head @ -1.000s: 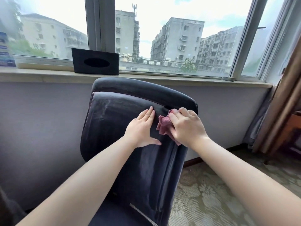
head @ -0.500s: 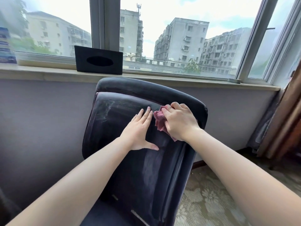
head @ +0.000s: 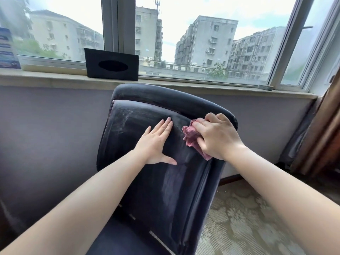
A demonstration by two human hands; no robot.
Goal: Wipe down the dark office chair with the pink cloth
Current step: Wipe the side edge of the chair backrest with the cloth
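Pink cloth (head: 191, 132) mostly under right hand (head: 216, 137)

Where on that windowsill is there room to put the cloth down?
The windowsill is bare from the black tissue box rightward to the small grey object. The left end is crowded: a blue booklet stands beside the box.

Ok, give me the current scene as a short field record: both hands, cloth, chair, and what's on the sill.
left hand: left hand flat on the backrest, fingers straight, thumb spread
right hand: right hand grips the pink cloth, bunched, pressed against the backrest's upper right
chair: dark office chair, backrest facing the camera, pale dusty streaks on the upper left panel
sill: black tissue box on the windowsill, behind the chair
floor: patterned carpet to the right
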